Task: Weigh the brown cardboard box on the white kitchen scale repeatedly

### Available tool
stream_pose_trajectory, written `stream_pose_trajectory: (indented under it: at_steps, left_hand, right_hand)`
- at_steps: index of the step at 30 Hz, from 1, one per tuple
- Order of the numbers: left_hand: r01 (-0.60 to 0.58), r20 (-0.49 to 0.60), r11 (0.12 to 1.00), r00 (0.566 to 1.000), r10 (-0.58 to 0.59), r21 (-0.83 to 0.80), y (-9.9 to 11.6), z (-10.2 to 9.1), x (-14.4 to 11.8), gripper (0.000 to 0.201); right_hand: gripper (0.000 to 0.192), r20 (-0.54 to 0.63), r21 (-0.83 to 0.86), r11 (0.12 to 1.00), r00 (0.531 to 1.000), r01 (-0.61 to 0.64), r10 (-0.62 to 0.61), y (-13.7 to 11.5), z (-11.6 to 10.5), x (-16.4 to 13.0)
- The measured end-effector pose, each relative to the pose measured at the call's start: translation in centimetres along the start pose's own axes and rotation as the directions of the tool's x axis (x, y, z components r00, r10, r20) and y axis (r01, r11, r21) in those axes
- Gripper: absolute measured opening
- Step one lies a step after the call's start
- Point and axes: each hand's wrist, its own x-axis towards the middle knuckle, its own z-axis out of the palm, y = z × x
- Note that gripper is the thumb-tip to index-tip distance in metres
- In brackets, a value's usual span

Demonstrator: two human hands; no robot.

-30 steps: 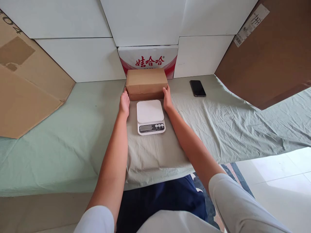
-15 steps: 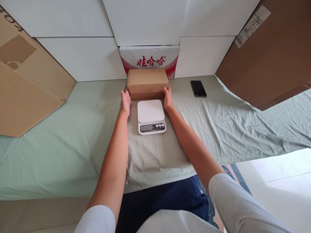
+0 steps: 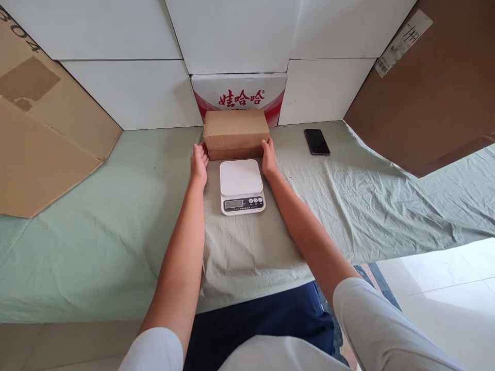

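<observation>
A closed brown cardboard box [image 3: 236, 135] sits at the back of the cloth, just behind a white kitchen scale [image 3: 241, 178]. My left hand [image 3: 199, 161] is at the box's lower left corner, its fingertips against that side and its thumb pointing up. On the opposite side, my right hand [image 3: 268, 157] presses the right end, with the thumb on the front face and the other fingers mostly hidden. Between my wrists lies the scale, its plate bare and its small display showing no readable figures.
A black phone [image 3: 316, 141] lies right of the box. Behind stand white panels [image 3: 127, 93] and a white and red carton [image 3: 240, 85]. Large cardboard sheets flank the left [image 3: 58, 139] and right [image 3: 421, 93]. A wrinkled pale green cloth [image 3: 96, 232] covers the surface.
The box and scale keep their places, apart from a slight shift of the camera view. The fingers of my left hand have loosened a little at the box's side.
</observation>
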Motion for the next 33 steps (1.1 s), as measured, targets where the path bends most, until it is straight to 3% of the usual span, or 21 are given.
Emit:
stream_pose_trajectory:
  at_steps: [13,19,33]
  left_hand:
    - [-0.117,-0.008,0.993,0.993,0.117,0.006,-1.0,-0.4,0.3,0.066]
    - [-0.115,0.007,0.993,0.993,0.115,0.016,-1.1,-0.5,0.6,0.069]
    - [-0.156,-0.02,0.987,0.987,0.157,0.043,-0.5,0.3,-0.2,0.054]
  right_hand:
    - [0.069,0.015,-0.009,1.0,1.0,0.001,-0.001,-0.8,0.2,-0.6]
    - [0.074,0.033,-0.012,1.0,0.999,0.02,-0.02,-0.9,0.3,-0.7]
    - [0.079,0.071,-0.001,0.998,0.995,0.064,-0.064,-1.4,0.4,-1.2]
